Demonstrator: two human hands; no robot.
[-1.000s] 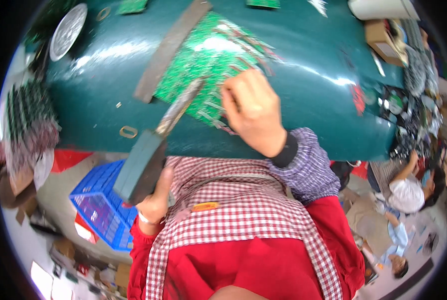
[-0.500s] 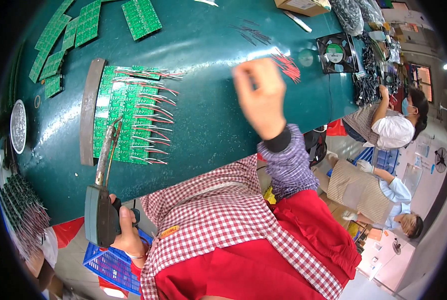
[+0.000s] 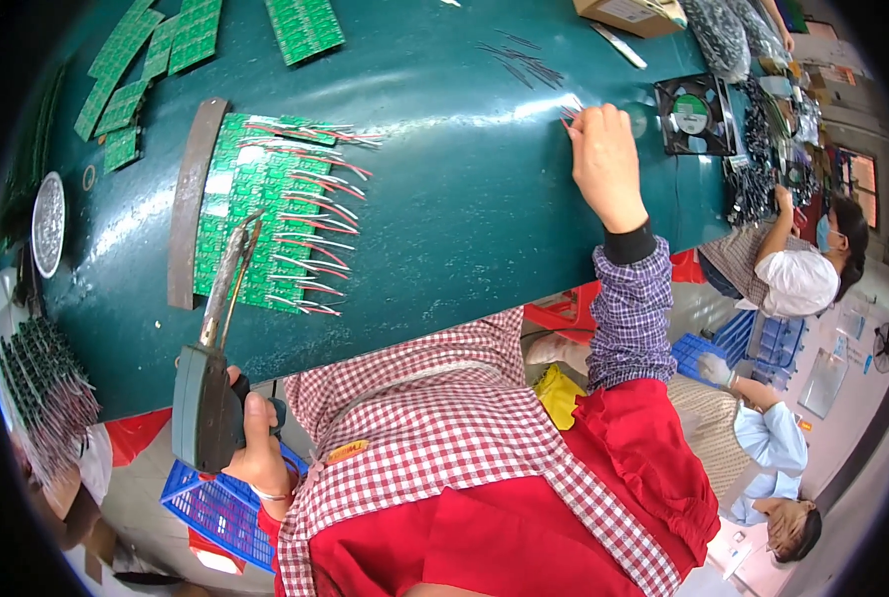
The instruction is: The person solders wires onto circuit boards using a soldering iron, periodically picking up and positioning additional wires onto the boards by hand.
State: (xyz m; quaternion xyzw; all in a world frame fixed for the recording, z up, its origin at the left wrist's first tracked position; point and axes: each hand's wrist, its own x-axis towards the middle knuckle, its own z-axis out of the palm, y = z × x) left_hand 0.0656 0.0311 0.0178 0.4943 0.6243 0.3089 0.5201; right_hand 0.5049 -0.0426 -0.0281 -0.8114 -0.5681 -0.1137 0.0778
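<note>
My left hand is wrapped round the grip of a grey soldering gun. Its tip, with a thin copper-coloured tube beside it, points over the green circuit boards; whether it touches them I cannot tell. Red and white wires stick out in pairs from the boards' right side. A dark flat bar lies along their left edge. Further right, my right hand has its fingertips pinched at a small pile of red wires, most of it hidden behind the hand.
Several loose green boards lie at the far left. Black wires, a cooling fan and a cardboard box are at the far right. A round metal dish stands left. Two co-workers are at the right.
My right hand has moved right, from above the bare tabletop to the red wires, and its fingers have closed there. My left hand still holds the soldering gun over the boards.
</note>
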